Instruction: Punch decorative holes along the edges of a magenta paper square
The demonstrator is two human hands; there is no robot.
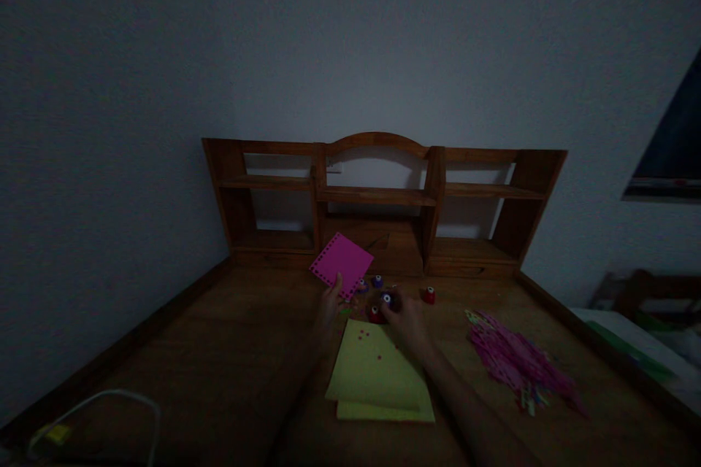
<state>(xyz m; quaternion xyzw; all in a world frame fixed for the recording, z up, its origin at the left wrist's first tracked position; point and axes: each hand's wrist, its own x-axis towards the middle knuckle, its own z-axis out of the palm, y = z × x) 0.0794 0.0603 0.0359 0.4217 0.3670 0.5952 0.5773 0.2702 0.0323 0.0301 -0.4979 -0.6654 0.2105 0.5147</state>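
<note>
My left hand grips the lower corner of a pink paper sheet, thumb on top. Small holes run along the sheet's edges. My right hand has its fingers closed round a small dark craft punch with a white-ringed top. A red craft punch stands just beside those fingers. Behind are a blue punch and another bluish punch, close to the pink sheet. Yellow paper sheets lie below my hands, with several tiny pink punched-out bits on them.
Another red punch stands to the right. A heap of pink strips with other colours lies on the wooden desk. A wooden shelf unit rises at the back. A white cable curves at the lower left.
</note>
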